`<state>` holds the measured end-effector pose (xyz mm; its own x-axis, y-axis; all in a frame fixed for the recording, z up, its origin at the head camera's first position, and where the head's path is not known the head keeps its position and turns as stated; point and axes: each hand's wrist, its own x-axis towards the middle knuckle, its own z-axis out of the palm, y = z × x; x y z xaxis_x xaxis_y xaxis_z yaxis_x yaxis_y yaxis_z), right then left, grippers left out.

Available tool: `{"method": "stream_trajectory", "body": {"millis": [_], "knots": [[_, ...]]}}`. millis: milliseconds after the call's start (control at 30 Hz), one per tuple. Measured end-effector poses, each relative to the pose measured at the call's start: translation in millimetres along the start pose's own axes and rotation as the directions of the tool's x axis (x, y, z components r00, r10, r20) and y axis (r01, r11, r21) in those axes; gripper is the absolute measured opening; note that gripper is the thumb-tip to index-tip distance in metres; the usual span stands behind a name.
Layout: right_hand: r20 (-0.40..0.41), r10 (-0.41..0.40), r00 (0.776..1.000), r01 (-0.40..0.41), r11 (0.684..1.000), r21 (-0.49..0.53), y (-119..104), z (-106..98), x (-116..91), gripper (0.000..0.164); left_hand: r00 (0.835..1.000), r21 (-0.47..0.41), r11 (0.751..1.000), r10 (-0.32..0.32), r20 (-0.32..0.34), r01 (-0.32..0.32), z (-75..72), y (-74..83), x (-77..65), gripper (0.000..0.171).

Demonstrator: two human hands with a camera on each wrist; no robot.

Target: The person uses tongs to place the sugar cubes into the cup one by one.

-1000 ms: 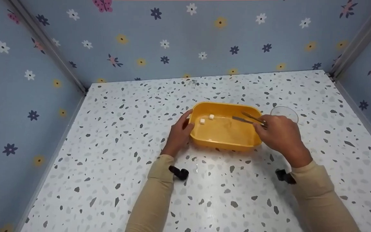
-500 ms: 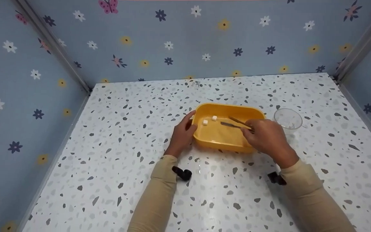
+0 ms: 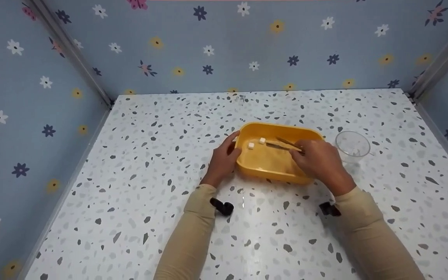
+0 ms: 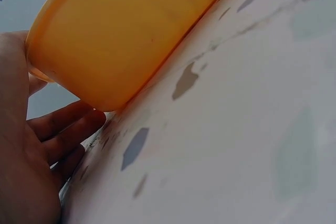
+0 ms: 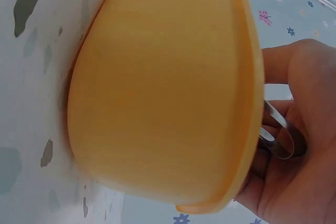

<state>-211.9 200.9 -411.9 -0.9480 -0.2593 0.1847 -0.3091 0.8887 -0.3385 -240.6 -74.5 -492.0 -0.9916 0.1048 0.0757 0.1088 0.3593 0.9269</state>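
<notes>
A yellow plastic tub (image 3: 272,177) stands on the table with two small white cubes near its left end, one cube (image 3: 251,146) left of the other cube (image 3: 262,140). My left hand (image 3: 223,161) holds the tub's left end, thumb and index finger spread round the rim; in the left wrist view its fingers (image 4: 73,129) lie by the lower wall. Metal tongs (image 3: 277,146) are in my right hand (image 3: 321,161), over the tub's right half. Their two tips stand apart, close to the right cube. The right wrist view shows the tongs' bent end (image 5: 296,142) against the palm.
A clear glass cup (image 3: 352,146) stands just right of the tub, beyond the right hand; small, indistinct pale bits show inside it. Flower-patterned walls (image 3: 224,46) enclose the speckled white table (image 3: 161,155) at the back and both sides.
My right hand has carried the tongs leftward over the tub, bringing the tips nearer the cubes. My left hand stays at the tub's end. The whole view has shifted slightly.
</notes>
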Motion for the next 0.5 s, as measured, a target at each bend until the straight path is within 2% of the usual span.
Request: {"method": "stream_trajectory", "body": {"millis": [300,500], "knots": [[0.026,-0.049,0.998,0.05,0.999,-0.017,-8.6,6.8,7.8,0.024,1.0,0.002,1.0,0.006,0.003,-0.006,2.2,-0.9,2.4,0.055],[0.079,-0.035,0.996,0.033,0.999,0.019,-15.0,7.0,18.0,0.022,1.0,0.007,1.0,0.008,-0.004,-0.008,1.1,-1.6,1.8,0.056]]}}
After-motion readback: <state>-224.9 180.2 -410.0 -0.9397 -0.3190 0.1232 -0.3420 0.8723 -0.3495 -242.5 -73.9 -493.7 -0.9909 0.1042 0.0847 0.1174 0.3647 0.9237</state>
